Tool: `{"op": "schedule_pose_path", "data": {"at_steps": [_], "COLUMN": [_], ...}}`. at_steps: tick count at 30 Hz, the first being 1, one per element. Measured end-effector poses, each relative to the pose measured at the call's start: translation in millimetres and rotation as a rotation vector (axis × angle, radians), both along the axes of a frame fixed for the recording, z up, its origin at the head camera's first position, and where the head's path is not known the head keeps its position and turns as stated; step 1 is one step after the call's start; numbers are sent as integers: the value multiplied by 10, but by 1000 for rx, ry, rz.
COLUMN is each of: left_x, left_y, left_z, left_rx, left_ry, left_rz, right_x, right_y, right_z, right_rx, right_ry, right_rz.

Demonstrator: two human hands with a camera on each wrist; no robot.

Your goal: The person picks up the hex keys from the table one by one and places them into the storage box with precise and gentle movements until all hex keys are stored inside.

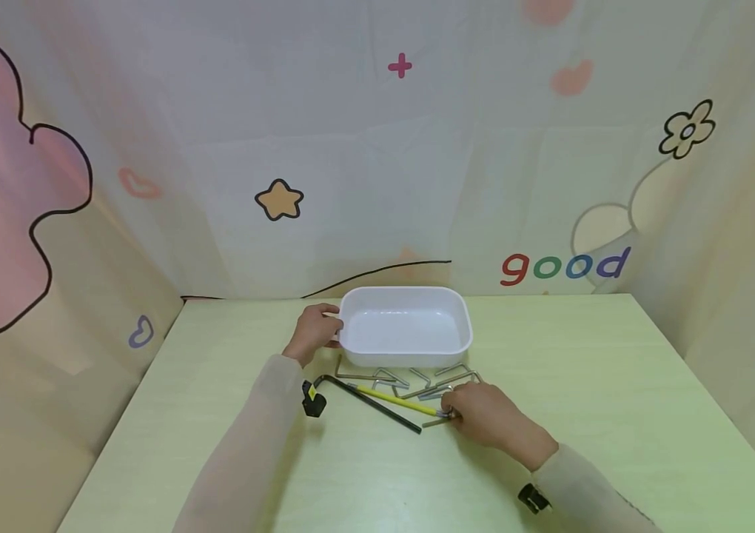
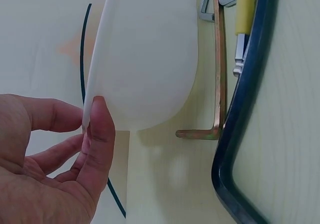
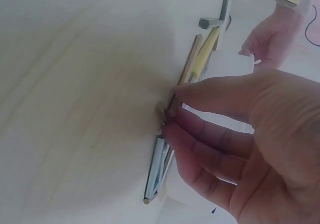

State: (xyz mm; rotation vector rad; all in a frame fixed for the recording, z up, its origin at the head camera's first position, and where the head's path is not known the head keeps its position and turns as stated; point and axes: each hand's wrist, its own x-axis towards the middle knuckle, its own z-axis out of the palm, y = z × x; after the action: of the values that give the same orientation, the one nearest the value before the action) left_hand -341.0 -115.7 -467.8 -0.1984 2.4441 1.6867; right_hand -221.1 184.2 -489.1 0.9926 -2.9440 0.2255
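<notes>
left hand [image 1: 314, 329] pinches the end rim of the white rectangular plastic tray [image 1: 411, 360], likely to steady it; right hand [image 1: 487, 414] pinches a dull bronze metal hex key [image 3: 161, 113], probably fingertip-held because it's thin. other bent metal keys [image 1: 384, 409] lie between both hands on the pale wood-grain worktop [image 1: 584, 370], cartoon-printed fabric curtain [image 1: 364, 185] beyond them.

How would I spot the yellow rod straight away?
Find the white tray on the table. On its near side lie several bent metal rods; go to the long black one. The yellow rod slants just beyond it, the only one with a bright yellow middle.
</notes>
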Motion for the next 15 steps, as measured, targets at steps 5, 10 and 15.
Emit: {"op": "schedule_pose_path", "data": {"at_steps": [5, 10, 15], "left_x": [-3, -1, 0], "left_y": [-7, -7, -4], "left_z": [-2, -14, -15], "left_rx": [5, 9, 14], "left_ry": [-5, -4, 0], "left_rz": [2, -1, -6], "right_x": [1, -6, -11], "right_y": [-6, -12, -25], "right_z": [7, 2, 7], "right_rx": [0, 9, 28], "right_ry": [-19, -51, -44], "right_rz": [-8, -23, -6]}}
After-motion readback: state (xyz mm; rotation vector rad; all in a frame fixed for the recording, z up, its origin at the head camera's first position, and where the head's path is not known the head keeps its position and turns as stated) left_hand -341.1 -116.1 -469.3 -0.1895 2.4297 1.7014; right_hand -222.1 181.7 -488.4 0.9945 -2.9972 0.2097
